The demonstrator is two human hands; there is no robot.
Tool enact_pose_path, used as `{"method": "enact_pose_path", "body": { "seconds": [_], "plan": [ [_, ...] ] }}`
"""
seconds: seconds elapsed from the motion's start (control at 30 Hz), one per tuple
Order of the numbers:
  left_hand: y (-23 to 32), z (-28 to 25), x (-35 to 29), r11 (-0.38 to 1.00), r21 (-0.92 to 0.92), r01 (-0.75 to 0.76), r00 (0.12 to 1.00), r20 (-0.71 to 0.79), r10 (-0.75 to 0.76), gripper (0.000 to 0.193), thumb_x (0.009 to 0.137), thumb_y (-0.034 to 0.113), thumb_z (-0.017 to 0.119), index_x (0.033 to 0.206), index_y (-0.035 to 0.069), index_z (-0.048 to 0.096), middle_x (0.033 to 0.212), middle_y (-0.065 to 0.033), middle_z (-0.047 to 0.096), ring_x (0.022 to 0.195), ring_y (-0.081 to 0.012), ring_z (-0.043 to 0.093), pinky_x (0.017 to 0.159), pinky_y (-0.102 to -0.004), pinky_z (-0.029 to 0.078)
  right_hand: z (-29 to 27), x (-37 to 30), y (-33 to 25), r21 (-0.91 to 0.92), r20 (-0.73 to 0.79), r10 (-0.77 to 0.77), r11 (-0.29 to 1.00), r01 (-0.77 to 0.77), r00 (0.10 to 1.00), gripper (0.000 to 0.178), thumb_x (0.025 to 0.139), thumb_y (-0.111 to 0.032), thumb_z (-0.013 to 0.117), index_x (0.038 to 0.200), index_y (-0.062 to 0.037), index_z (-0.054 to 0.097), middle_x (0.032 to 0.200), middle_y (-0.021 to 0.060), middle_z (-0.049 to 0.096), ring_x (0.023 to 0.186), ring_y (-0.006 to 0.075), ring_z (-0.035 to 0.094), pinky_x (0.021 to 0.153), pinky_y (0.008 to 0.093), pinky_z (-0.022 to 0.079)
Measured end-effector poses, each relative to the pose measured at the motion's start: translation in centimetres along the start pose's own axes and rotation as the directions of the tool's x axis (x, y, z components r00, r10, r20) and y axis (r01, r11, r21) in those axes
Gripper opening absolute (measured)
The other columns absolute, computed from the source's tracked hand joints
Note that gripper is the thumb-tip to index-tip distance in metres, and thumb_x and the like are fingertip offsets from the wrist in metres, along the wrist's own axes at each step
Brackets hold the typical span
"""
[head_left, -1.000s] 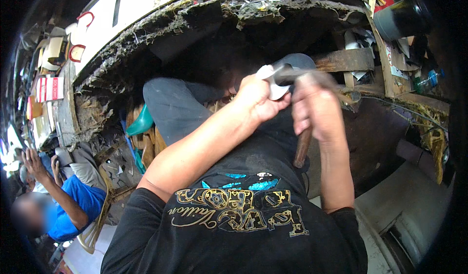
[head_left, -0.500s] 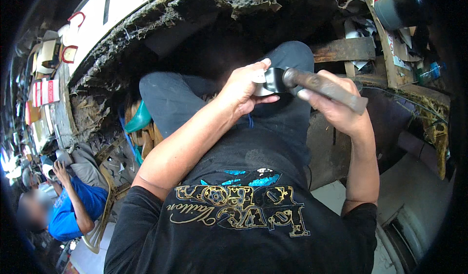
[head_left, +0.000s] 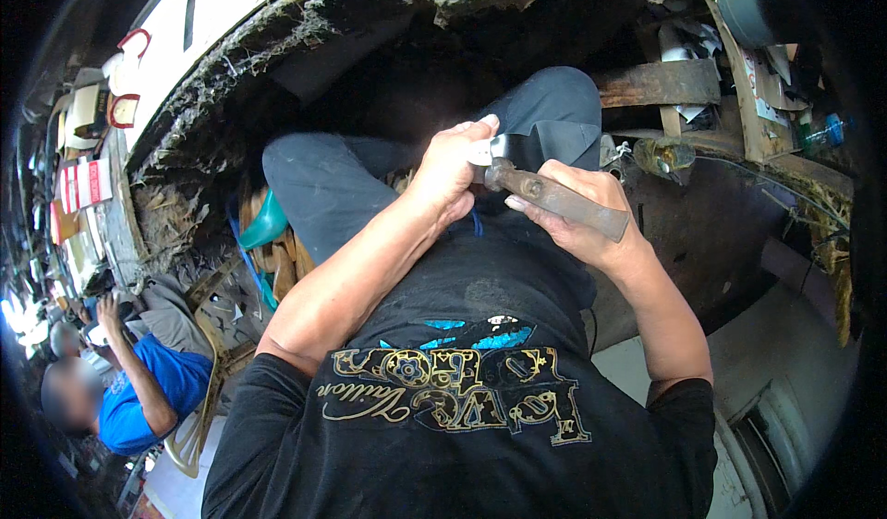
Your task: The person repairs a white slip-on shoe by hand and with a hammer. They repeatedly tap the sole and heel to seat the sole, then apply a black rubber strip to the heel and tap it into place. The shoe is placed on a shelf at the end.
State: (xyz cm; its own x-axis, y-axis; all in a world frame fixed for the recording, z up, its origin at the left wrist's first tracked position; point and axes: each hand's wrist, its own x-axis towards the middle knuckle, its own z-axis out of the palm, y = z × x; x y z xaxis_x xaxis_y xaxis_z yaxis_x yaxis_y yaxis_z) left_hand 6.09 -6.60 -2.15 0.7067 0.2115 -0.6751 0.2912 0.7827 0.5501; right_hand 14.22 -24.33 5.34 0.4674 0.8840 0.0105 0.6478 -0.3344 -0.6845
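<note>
My left hand point(head_left: 448, 170) is closed on a black strap-like piece point(head_left: 554, 140) with a pale, shiny end, held over my lap. Its thumb lies along the upper edge of the pale end. In my right hand point(head_left: 599, 189) is a worn brown metal hammer point(head_left: 559, 197), with a round face and a long flat tail. The face lies right against or just over the pale end, beside my left fingers; I cannot tell whether they touch. My right fingers wrap a handle that is mostly hidden under the head.
Ahead of my knees runs a ragged dark bench edge point(head_left: 268, 71). A green curved object point(head_left: 265, 221) lies by my left thigh. At the lower left sits a person in a blue shirt point(head_left: 157, 390). To the right are a wooden slat point(head_left: 661, 89) and a plastic bottle point(head_left: 825, 133).
My right hand has brought the hammer left and slightly down, onto or close to the pale end. The black strap shows more beyond the hammer now. My left hand has barely moved.
</note>
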Motion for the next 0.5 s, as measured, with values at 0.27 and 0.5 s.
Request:
{"method": "enact_pose_path", "body": {
  "seconds": [0.27, 0.5],
  "plan": [
    [0.4, -0.4, 0.0, 0.978, -0.086, 0.188, 0.982, -0.004, -0.189, 0.016, 0.098, 0.024, 0.071, 0.095, 0.009, 0.067, 0.084, -0.0048, 0.066, 0.071, -0.0175, 0.065, 0.065, -0.0366, 0.058, 2.9, -0.9, 1.0, 0.109, -0.159, -0.028, 0.993, 0.046, 0.987, 0.026, 0.086, -0.022, 0.083, 0.084, -0.0051, 0.064, 0.074, 0.0081, 0.063, 0.064, 0.0247, 0.067, 0.055, 0.0362, 0.052],
    [2.2, 0.7, -0.9, 0.998, 0.051, 0.036, 0.999, 0.031, -0.037, 0.024, 0.100, 0.031, 0.069, 0.092, 0.009, 0.064, 0.080, -0.0033, 0.063, 0.060, -0.0165, 0.062, 0.054, -0.0358, 0.057, 0.5, -1.4, 0.0, 0.689, -0.124, 0.314, 0.710, -0.146, 0.941, 0.027, 0.098, -0.028, 0.074, 0.107, -0.0025, 0.072, 0.069, -0.0006, 0.060, 0.056, 0.0095, 0.055, 0.049, 0.0274, 0.045]
  ]
}}
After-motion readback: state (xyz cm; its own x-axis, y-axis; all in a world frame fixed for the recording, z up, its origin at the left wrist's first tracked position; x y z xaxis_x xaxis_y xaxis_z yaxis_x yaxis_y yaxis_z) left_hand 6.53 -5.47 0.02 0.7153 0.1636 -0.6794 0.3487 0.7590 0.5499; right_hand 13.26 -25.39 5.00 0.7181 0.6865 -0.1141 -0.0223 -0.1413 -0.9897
